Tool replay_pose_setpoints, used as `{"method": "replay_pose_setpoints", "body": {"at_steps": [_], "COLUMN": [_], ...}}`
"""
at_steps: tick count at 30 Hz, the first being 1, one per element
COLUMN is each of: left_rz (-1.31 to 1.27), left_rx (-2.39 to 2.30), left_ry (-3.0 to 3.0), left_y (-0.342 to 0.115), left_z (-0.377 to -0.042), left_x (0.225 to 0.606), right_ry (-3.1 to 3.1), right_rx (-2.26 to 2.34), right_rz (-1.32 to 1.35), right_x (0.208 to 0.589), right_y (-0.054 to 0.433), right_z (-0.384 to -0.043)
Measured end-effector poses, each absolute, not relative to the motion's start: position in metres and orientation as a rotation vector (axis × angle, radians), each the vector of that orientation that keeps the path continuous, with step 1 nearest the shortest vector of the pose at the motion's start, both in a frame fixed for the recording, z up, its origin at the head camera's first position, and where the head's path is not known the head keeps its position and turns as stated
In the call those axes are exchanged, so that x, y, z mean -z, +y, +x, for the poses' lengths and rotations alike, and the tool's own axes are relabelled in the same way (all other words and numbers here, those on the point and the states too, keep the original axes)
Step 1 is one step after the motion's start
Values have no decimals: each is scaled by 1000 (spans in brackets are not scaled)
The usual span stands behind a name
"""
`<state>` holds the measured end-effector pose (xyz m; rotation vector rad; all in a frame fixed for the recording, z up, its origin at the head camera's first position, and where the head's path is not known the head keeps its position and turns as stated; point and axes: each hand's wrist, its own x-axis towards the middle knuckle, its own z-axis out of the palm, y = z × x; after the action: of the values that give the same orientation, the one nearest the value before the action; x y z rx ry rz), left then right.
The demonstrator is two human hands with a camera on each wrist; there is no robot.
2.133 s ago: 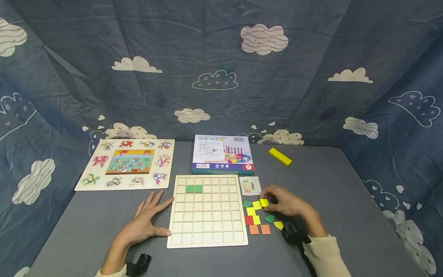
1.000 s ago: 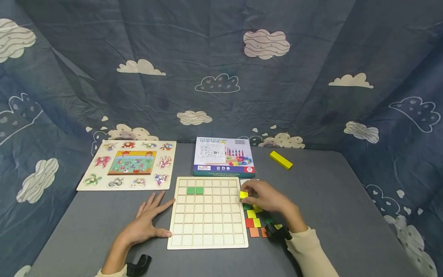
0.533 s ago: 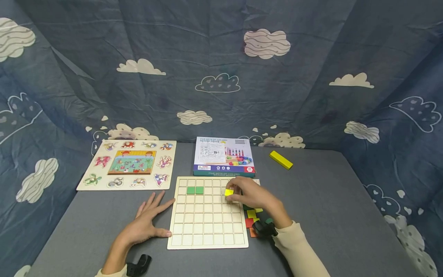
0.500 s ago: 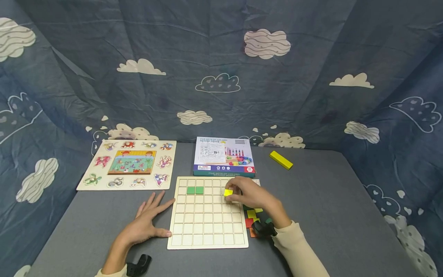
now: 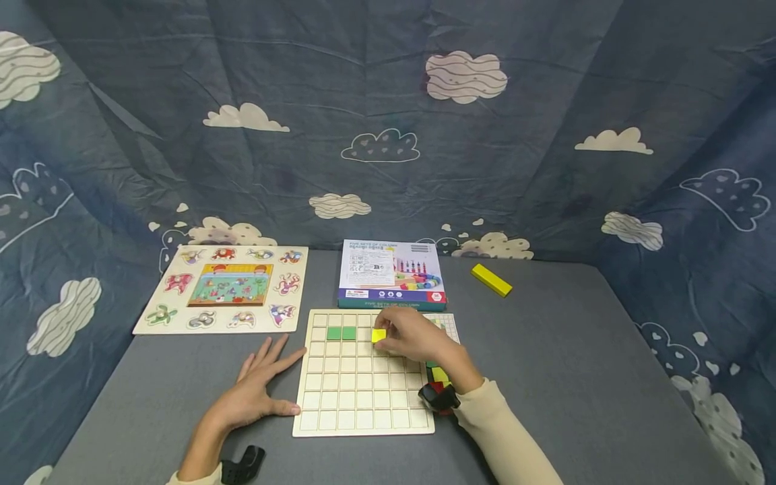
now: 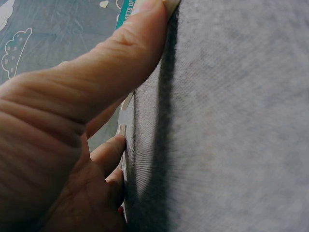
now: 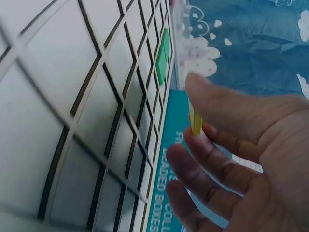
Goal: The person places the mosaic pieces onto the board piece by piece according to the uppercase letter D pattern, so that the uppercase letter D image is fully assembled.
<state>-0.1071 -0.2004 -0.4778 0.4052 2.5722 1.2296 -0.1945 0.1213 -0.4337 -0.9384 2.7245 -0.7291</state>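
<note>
My right hand pinches a yellow square tile between thumb and fingers, over the second row of the wooden grid board. In the right wrist view the tile shows edge-on, held off the board's surface. Two green square tiles sit side by side in that same row, left of the held one. At the board's left edge my left hand lies with spread fingers, thumb and index finger touching the rim. In the left wrist view the thumb is straight.
Loose coloured tiles lie right of the board, partly hidden by my right wrist. A patterned card is beside its top right corner. Behind stand a boxed bead set, an animal puzzle board and a yellow block.
My right hand has taken a yellow tile from the loose pieces and carried it left over the board. My left hand has stayed in place.
</note>
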Motion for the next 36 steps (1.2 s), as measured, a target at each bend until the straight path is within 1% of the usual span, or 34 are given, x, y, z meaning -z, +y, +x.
{"method": "replay_pose_setpoints", "body": {"at_steps": [17, 29, 36], "left_rz": [417, 414, 414], "left_rx": [-1223, -1227, -1224], "left_ry": [2587, 2583, 2588], "left_y": [-201, -201, -201], "left_z": [-107, -108, -107], "left_x": [482, 482, 481], "right_ry": [2829, 2862, 2863], "right_rx": [691, 693, 739], "right_rz": [-782, -674, -662], "right_x": [443, 451, 454], "right_y": [82, 76, 77], "right_z": [-192, -196, -197]}}
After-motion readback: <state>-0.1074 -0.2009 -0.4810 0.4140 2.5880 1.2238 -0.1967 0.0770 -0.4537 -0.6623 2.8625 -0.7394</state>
